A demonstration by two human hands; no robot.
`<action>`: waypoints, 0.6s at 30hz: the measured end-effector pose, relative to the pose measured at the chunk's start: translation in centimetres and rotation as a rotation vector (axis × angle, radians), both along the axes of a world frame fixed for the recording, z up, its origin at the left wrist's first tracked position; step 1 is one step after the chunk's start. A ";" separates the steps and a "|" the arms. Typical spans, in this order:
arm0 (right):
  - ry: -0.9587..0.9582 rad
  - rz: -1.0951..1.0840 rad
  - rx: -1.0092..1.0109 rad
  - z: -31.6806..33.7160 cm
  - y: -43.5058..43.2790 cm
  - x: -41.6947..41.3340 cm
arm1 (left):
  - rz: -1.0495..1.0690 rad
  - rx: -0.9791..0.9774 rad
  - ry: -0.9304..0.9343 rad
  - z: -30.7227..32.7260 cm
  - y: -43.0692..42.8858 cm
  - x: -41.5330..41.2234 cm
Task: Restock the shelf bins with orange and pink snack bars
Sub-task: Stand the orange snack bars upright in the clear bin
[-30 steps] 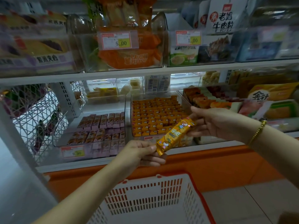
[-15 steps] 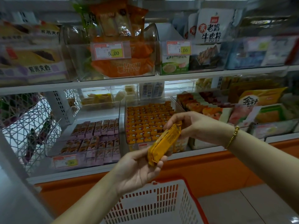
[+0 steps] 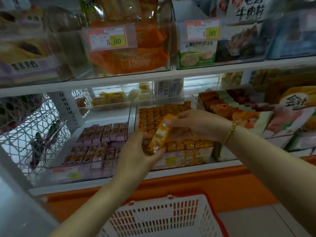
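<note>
- Head view: the left hand [image 3: 135, 153] grips the lower end of 1 orange snack bar [image 3: 158, 135], its fingers [image 3: 156, 156] curled under it. The right hand [image 3: 198, 125] pinches the upper end, fingers [image 3: 173, 124] clamped on the wrapper.
- The bar tilts just above the front rows of the orange bin [image 3: 193, 159], directly beneath both sets of fingers. The pink bin [image 3: 85, 170] sits just left of the left fingers, and the basket [image 3: 142, 218] is well below them.
- Risk, as I judge it: the orange rows look tightly packed, so pressing the bar in could knock neighbours askew. The slick wrapper could also slip from the pinch.
</note>
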State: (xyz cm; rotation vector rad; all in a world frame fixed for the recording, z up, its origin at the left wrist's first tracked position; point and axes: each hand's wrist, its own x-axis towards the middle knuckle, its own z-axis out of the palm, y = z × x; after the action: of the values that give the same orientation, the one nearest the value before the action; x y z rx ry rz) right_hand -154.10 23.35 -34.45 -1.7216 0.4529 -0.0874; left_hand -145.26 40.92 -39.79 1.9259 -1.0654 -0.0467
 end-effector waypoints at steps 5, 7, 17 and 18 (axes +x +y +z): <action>-0.172 -0.167 -0.118 -0.3 -1.6 1.3 | -0.027 0.019 -0.227 -0.6 -2.9 1.9; -0.222 -0.239 -0.286 -0.2 -2.8 1.3 | -0.045 0.075 -0.231 -1.4 -3.9 2.7; -0.171 -0.175 -0.586 -1.6 -6.3 0.7 | -0.138 0.214 -0.323 -4.2 -7.5 4.3; -0.173 -0.169 -0.590 -1.7 -6.4 0.7 | -0.140 0.217 -0.326 -4.3 -7.8 4.4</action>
State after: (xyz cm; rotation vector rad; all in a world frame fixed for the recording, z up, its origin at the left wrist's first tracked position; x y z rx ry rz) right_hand -153.43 16.99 -36.11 -2.2235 0.4709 -0.5319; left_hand -140.90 33.16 -44.06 2.0966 -1.4627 0.0798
